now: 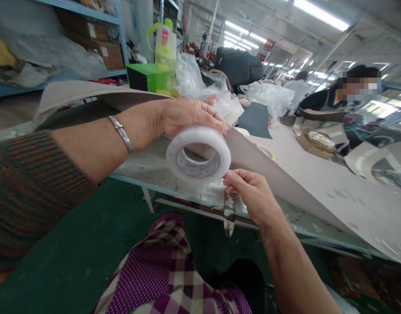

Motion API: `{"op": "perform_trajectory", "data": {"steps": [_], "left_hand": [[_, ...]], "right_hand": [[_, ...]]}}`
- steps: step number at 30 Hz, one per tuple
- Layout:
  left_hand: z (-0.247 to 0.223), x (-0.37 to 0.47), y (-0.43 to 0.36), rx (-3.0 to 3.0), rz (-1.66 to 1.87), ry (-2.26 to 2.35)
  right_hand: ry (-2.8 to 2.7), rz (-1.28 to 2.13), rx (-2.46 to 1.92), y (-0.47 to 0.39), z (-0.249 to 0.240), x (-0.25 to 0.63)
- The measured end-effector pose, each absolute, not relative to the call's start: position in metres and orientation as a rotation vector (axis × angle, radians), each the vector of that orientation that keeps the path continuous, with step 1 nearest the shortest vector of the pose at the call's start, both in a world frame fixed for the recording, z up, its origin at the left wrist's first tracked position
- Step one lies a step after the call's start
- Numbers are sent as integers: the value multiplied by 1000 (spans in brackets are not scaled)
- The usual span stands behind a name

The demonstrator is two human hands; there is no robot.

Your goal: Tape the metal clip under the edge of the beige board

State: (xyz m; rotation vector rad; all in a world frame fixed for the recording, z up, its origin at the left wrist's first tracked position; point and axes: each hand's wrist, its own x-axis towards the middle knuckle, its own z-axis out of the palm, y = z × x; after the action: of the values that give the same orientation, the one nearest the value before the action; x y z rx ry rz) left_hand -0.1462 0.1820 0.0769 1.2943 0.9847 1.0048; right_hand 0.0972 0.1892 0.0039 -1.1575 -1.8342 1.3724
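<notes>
Sideways tape roll (pixel 198 153), left hand (pixel 183 115) gripping

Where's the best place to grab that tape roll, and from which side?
Grip the tape roll across its white outer rim from above, as the left hand does. Its open core faces the camera, and the right hand holds the loose strip below, so the top stays free.

A tall yellow-green plastic drink bottle (pixel 165 52) stands beside a bright green box (pixel 142 76) at the far edge of the grey worktable (pixel 148 163). Crumpled clear plastic bags (pixel 200 85) lie just right of it. Brown cardboard boxes (pixel 98 41) sit on a blue metal shelf (pixel 89 13). A co-worker in dark clothes (pixel 331 98) sits at far right.
</notes>
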Motion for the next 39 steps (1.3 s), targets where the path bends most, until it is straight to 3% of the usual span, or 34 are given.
{"op": "perform_trajectory", "data": {"steps": [7,13,20,29,39], "left_hand": [[75,-151,185,1317,977,932],[84,-156,181,1317,975,967],[84,-158,179,1303,972,966],[73,-163,182,1300,938,970],[72,-159,180,1245,912,992]], "right_hand": [[-1847,1342,-1060,187,8,106],[-2448,527,-879,161,9,150],[-2871,-49,-547,140,-7,154],[-3287,221,-985,128,12,109],[-3154,448,-1032,130,9,86]]}}
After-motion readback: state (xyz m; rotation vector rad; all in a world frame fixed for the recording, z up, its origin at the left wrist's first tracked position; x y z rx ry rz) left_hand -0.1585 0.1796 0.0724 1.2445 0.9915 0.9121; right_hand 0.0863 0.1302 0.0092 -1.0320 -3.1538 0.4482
